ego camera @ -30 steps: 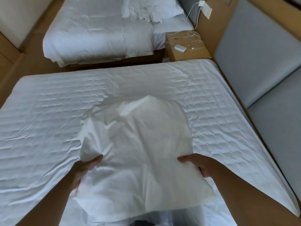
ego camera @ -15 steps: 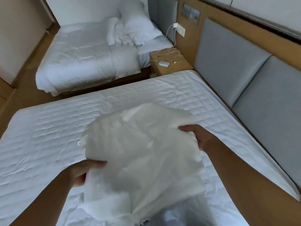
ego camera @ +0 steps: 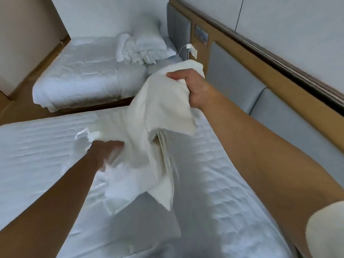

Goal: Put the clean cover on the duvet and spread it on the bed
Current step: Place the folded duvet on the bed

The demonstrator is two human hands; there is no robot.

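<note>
Folded cover now lifted and shaken open above the bed.

The left hand [ego camera: 107, 151] clenches the cover [ego camera: 149, 116] low; it no longer rests on the bed [ego camera: 37, 146], folds falling loose, and the right hand [ego camera: 188, 86] grips its raised corner: unfolding is starting.

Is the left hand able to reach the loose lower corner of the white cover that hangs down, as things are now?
Probably yes, but not freely. The left hand is shut on the cover, so it must let go first. The hanging corner is just below and beside it, above the mattress, with nothing between them.
</note>
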